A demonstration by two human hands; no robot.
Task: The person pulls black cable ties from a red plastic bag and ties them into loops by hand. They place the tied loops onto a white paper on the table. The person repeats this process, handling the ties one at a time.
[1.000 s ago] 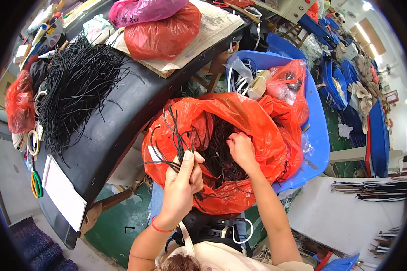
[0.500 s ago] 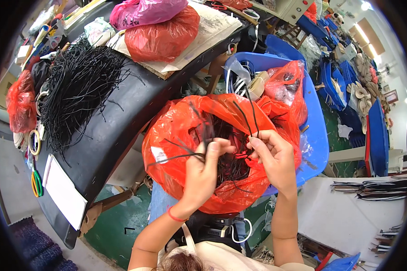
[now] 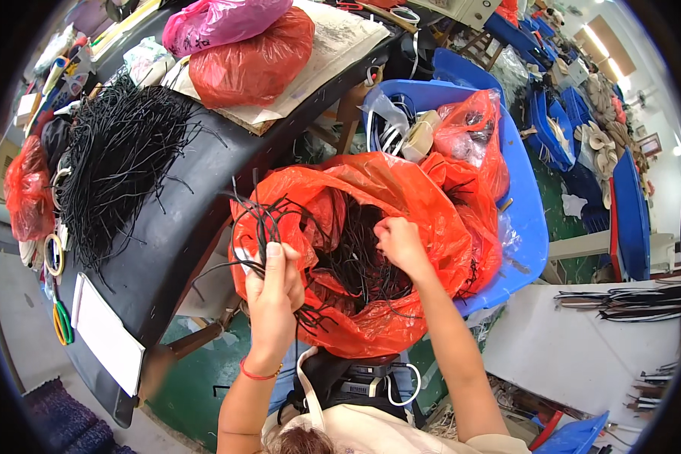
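Observation:
An orange-red plastic bag (image 3: 371,333) gapes in front of me, with a tangle of black cords (image 3: 356,261) inside. At its left rim, my left hand (image 3: 274,284) is closed around a loose bunch of black cords (image 3: 263,219), whose ends stick out above and below the fist. Inside the mouth of the bag is my right hand (image 3: 401,244), fingers curled together beside the tangle. What those fingers grip, if anything, is hidden.
The bag rests against a blue tub (image 3: 533,227) holding smaller red bags. To the left, a black-topped bench (image 3: 204,189) carries a heap of black cords (image 3: 121,159), a red bag (image 3: 253,64) under a pink one, and a white pad (image 3: 106,329). Scissors (image 3: 62,321) hang at its end.
My left hand has moved left, away from the right, carrying the cords over the bag's rim. My right hand has lowered into the bag; the cords upright at its fingertips no longer show.

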